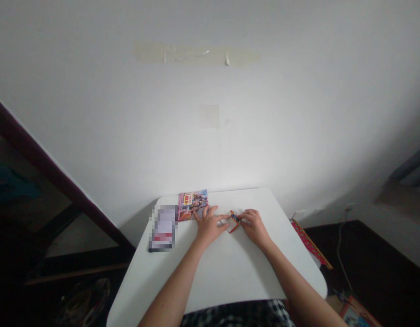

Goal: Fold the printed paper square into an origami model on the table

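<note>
A small folded-looking piece in orange, blue and red, perhaps printed paper, is on the white table between my hands. The fingers of my right hand are closed on its right edge. My left hand lies with its fingers spread, the index fingertip at the piece's upper left edge and the thumb below. Other fingers of that hand rest on or over the lower right corner of a colourful printed flyer. Whether the piece is one sheet or several is too small to tell.
A phone-like flat thing, blurred by pixels, lies at the left of the white table. Behind stands a white wall with old tape marks. A dark frame leans at the left. A cable runs down at the right.
</note>
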The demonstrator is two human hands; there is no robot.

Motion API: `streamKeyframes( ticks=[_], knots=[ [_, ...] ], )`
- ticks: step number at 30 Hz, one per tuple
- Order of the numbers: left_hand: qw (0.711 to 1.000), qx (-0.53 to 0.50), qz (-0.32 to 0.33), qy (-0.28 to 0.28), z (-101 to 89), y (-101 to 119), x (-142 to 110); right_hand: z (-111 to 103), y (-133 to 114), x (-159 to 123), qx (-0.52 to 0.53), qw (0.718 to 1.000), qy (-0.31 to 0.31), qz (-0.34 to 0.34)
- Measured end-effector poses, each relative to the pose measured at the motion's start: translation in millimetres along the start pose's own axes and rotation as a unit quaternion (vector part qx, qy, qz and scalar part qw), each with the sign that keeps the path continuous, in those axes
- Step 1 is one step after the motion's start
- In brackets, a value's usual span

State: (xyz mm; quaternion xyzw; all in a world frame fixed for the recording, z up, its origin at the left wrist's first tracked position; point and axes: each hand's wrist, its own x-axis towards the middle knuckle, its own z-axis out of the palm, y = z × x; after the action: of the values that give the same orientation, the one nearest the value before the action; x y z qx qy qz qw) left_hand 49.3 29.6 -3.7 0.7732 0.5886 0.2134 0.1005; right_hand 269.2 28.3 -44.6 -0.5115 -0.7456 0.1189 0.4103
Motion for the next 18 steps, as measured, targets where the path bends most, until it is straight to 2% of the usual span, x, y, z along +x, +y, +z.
streamKeyframes(
  ticks=[12,18],
  knots=[
    [0.997,0.006,0.03,-0.065,-9.7,-2.0,-0.4,-4.2,-4.5,0.1,-0.042,0.999,-0.001,-0.026],
    [0.996,0.005,0.04,-0.084,-9.2,-2.1,0.3,0.5,-3.0,-1.1,-0.065,0.998,0.003,-0.001]
  ],
)
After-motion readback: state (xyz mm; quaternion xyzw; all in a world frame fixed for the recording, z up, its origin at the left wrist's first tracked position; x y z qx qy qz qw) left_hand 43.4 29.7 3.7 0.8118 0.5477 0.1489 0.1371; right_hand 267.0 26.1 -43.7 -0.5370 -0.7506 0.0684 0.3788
